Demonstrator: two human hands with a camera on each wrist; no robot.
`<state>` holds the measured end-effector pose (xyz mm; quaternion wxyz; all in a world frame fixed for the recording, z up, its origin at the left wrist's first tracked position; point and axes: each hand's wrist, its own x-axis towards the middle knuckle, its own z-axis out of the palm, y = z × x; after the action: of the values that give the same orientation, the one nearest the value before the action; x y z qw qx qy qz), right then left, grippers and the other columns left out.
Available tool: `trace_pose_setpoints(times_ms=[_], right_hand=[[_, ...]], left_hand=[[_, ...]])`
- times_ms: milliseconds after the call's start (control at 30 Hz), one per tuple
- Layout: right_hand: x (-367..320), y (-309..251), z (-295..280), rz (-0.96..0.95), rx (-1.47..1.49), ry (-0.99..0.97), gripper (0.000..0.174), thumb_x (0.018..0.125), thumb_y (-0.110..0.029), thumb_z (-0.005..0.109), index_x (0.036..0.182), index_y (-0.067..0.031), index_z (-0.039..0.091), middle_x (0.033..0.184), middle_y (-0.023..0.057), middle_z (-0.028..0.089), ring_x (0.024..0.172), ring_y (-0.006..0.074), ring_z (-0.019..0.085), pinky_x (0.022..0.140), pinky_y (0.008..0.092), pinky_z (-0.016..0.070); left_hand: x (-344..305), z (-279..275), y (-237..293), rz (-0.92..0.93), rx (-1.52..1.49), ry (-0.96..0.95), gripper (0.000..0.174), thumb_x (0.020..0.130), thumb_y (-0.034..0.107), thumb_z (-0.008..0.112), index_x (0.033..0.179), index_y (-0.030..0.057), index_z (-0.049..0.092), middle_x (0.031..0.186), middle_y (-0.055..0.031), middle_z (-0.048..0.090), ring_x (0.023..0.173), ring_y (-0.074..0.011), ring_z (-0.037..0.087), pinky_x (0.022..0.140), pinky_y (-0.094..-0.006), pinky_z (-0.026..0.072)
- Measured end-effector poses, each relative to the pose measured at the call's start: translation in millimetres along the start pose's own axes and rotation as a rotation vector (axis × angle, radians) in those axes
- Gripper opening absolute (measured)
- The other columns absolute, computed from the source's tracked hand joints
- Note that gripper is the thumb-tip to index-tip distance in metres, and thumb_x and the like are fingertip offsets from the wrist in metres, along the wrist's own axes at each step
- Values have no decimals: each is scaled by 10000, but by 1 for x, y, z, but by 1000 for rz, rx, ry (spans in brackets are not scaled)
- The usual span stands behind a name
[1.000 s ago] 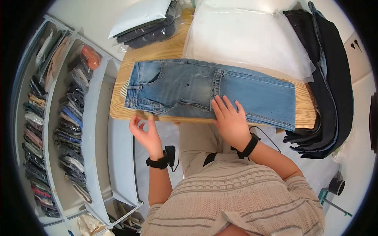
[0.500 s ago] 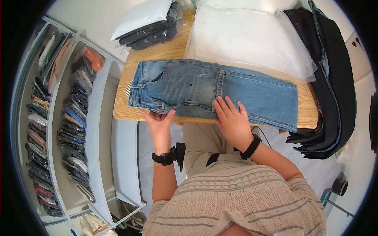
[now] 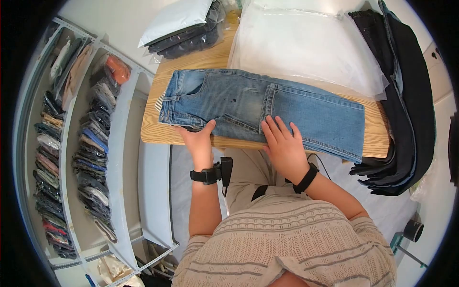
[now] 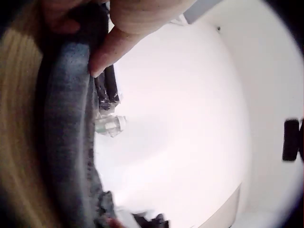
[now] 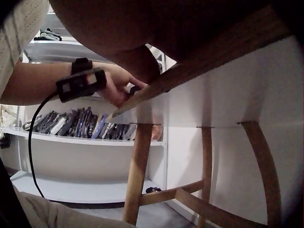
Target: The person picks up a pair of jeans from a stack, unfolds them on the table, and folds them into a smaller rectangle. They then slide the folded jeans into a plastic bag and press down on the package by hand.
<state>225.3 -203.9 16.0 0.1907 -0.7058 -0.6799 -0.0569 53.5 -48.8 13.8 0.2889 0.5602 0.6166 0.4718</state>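
Note:
Folded blue jeans [image 3: 229,100] lie across the wooden table, waistband to the left and legs doubled to the right. At the near edge by the waistband, my left hand [image 3: 197,139] grips the denim, thumb on top and the other fingers tucked beneath. The left wrist view shows that thumb [image 4: 107,57] pressing on the edge of the folded jeans [image 4: 69,133]. My right hand [image 3: 285,146] rests on the jeans with fairly straight fingers, beside the turned-up hem near the middle.
Clear plastic bags [image 3: 306,48] lie behind the jeans. Bagged garments [image 3: 184,28] are stacked at the back left. Dark jeans [image 3: 411,95] hang over the table's right end. Shelves [image 3: 124,201] with packed clothes stand to the left. Wooden table legs [image 5: 138,175] show below.
My left hand has moved in from just off the near edge and taken hold of the jeans near the waistband. The right hand has stayed on the jeans.

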Motion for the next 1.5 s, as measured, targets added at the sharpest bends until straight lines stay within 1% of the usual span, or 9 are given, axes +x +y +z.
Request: trace_pose_setpoints(times_ms=[200,600,667,867,1100,1200,1267,1367,1500], right_hand=[[-2,2,2,7,-5,8,577,844,-245,594,1353,-50,403,1384,123,434,1264,290,408,1022,518,303],[-4,1,5,17,7,72,507,858,-210,522,1332,-48,446,1382,128,447,1275,288,414,1013,512,315],[-6,2,12,38,-18,120,485,853,-211,513,1308,-46,474,1373,135,457,1256,297,430,1016,515,312],[-29,1,45,138,335,-140,402,858,-256,506,1200,-63,590,1251,140,567,1211,288,486,974,517,355],[-31,9,14,-157,-72,-143,378,886,-214,488,1229,-65,542,1228,166,566,1125,266,553,903,372,454],[-38,22,-52,52,394,-476,355,867,-226,543,1166,-38,588,1136,157,620,1051,260,589,865,370,463],[-70,44,-61,-222,618,-143,307,851,-208,599,1085,-11,619,1010,177,646,955,289,617,824,352,482],[-99,88,-134,486,1257,55,113,855,-105,624,876,0,660,816,66,657,705,159,635,651,274,498],[-94,135,-121,832,787,472,224,892,-146,609,1060,1,588,893,22,607,791,75,538,695,211,446]], left_hand=[[24,0,-2,-654,-719,-242,410,716,-50,701,1089,-7,535,1000,-76,601,878,-200,594,736,-294,471],[-53,20,86,440,-56,-345,466,690,86,726,1095,-59,549,1133,-194,571,1000,-338,560,812,-330,460],[-70,29,83,1094,449,-360,482,670,48,680,1135,-11,570,983,-142,569,897,-327,551,747,-368,475],[-104,57,106,1311,295,-988,623,650,-61,573,1249,111,569,856,-108,491,806,-292,516,718,-365,451],[-99,50,113,1319,343,-976,507,687,-12,603,1184,89,607,881,-93,493,848,-276,510,770,-368,460],[-86,33,108,1200,222,-920,553,637,-9,680,1179,71,604,1007,-129,526,952,-317,509,846,-416,432],[-73,29,86,1149,241,-931,623,597,-8,729,1199,86,596,1172,-166,515,1063,-346,489,914,-430,408],[-59,27,57,988,237,-821,646,627,-56,682,1234,142,586,1298,-174,469,1136,-348,465,970,-411,385],[-59,35,50,1002,164,-792,630,629,-84,640,1218,136,602,1278,-168,480,1146,-346,452,982,-414,365]])
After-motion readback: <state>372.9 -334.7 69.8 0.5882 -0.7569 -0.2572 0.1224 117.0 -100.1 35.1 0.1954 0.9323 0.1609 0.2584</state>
